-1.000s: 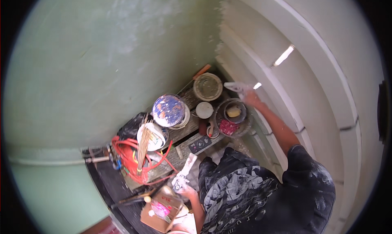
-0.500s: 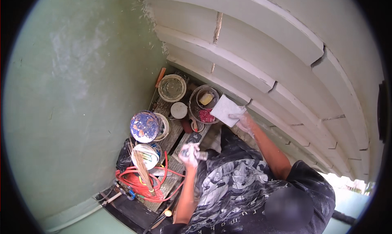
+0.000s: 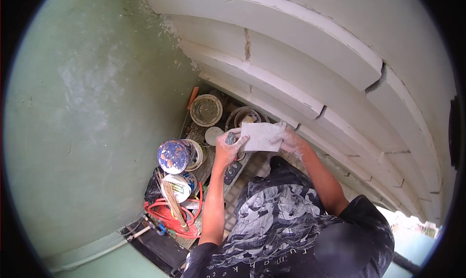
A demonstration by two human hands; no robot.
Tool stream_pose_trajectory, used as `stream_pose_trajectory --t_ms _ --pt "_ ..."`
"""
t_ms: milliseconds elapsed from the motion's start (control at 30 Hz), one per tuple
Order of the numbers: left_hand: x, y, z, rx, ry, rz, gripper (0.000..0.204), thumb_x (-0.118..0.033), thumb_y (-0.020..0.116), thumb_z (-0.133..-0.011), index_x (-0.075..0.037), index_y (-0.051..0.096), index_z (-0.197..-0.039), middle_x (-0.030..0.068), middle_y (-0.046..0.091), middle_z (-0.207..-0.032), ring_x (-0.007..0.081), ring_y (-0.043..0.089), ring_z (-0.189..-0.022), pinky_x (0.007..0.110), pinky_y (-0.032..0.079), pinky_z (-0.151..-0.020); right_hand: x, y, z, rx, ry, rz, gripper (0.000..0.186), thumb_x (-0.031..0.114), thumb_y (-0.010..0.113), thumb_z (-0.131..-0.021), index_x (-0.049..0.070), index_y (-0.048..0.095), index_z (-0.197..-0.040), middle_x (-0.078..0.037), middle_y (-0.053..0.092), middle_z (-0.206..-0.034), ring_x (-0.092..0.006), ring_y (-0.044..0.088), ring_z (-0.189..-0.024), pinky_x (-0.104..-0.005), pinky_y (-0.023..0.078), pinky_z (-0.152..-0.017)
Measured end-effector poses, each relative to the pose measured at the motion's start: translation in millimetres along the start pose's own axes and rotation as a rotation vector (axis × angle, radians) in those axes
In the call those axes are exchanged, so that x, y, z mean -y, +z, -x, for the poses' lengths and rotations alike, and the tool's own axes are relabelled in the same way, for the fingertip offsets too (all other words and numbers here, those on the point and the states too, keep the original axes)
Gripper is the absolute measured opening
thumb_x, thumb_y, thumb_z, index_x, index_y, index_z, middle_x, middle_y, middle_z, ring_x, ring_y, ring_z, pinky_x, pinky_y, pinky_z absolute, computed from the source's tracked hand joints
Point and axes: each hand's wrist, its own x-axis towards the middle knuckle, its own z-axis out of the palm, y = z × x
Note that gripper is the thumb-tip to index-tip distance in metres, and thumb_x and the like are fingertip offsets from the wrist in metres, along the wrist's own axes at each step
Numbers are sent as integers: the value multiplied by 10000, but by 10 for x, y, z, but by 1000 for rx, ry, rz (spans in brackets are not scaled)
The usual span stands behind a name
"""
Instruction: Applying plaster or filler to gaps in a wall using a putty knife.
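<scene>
Head view: what does each hand hold?

The bare, white-dusted left hand (image 3: 224, 149) pinches the left end of a flat, white, rectangular board (image 3: 262, 137), thumb over its edge, and has a small dark-grey object (image 3: 230, 138) in its curled palm; I can't tell what that is. The white-smeared right hand (image 3: 292, 139) grips the board's opposite end, closed narrowly around it.

Where is the board?

Held between both hands in front of the body, partly hiding a round grey basin (image 3: 230, 118). Near the left hand are a small round whitish lid (image 3: 213, 136) and a black rectangular remote-like object (image 3: 233, 172).
</scene>
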Motion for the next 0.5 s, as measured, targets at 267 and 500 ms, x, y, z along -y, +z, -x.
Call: stream_pose_trajectory --t_ms 267,500 --pt "-83 -62 162 16 -27 39 306 -129 818 -719 -5 649 -942 -21 598 -766 54 503 -675 246 447 -616 235 109 -285 -5 168 63 492 -157 569 -566 -87 570 -1054 -197 636 -1005 -314 634 -974 -403 545 -832" --pt "-70 -258 286 26 -109 95 201 -104 768 -778 -29 625 -897 -14 609 -744 69 546 -681 242 460 -641 45 -14 -595 -57 152 93 490 -124 547 -557 -111 554 -1048 -220 627 -978 -366 631 -937 -459 548 -800"
